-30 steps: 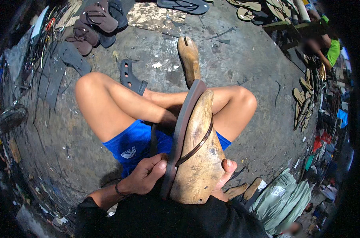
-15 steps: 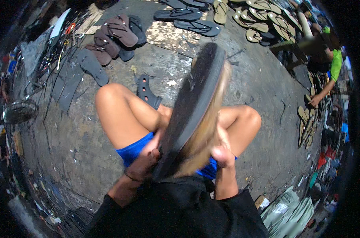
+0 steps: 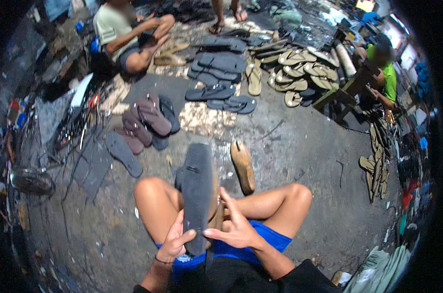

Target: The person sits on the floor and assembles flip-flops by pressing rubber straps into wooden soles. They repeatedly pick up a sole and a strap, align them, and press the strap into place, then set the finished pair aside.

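Note:
Both my hands hold a dark grey flip-flop sole (image 3: pixel 197 188) in front of my lap, its flat underside facing me and its toe end pointing away. Behind it, at its right edge, shows part of a brown wooden shoe last (image 3: pixel 213 188). My left hand (image 3: pixel 173 238) grips the near end from the left, thumb over the sole. On the other side, my right hand (image 3: pixel 237 228) presses its thumb near the sole's lower edge, with fingers along the brown piece. A second wooden shoe last (image 3: pixel 242 168) lies on the floor beyond my crossed legs.
Brown flip-flops (image 3: pixel 150 115) and a loose grey sole (image 3: pixel 123 154) lie ahead left. Black flip-flops (image 3: pixel 216 66) and a heap of olive flip-flops (image 3: pixel 299 68) lie farther off. A person (image 3: pixel 126 36) sits far left, another (image 3: pixel 387 83) by a wooden stand (image 3: pixel 346 97) at right.
The sole has come lower and nearer my lap, and its underside now faces me. My view has tilted up, bringing in the seated person far left and the last on the floor.

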A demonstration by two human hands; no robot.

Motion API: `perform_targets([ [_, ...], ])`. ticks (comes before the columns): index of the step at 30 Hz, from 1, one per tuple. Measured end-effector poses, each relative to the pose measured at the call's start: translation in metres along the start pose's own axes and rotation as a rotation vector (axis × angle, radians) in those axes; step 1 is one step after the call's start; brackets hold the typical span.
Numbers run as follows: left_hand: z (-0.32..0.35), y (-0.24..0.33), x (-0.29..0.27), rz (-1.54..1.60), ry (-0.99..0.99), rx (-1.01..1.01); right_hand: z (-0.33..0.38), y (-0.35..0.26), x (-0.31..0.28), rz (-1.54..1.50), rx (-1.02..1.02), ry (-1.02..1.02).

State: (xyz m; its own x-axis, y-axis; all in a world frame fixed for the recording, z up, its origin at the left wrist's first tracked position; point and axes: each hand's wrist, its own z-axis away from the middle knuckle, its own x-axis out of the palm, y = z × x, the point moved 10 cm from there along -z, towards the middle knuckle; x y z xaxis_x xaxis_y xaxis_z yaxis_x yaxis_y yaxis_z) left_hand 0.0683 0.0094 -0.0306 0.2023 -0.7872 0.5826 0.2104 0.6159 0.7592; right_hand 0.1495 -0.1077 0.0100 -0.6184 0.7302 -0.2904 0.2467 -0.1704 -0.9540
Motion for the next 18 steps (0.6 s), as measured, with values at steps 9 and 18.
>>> perform_targets([
  [9, -0.094, 0.053, 0.003, 0.407, 0.044, 0.268, -0.026, -0.017, -0.020, -0.200, -0.017, 0.136],
  [18, -0.112, 0.107, -0.023, 1.007, -0.360, 0.200, 0.002, 0.085, -0.050, -0.393, 0.323, 0.130],
])
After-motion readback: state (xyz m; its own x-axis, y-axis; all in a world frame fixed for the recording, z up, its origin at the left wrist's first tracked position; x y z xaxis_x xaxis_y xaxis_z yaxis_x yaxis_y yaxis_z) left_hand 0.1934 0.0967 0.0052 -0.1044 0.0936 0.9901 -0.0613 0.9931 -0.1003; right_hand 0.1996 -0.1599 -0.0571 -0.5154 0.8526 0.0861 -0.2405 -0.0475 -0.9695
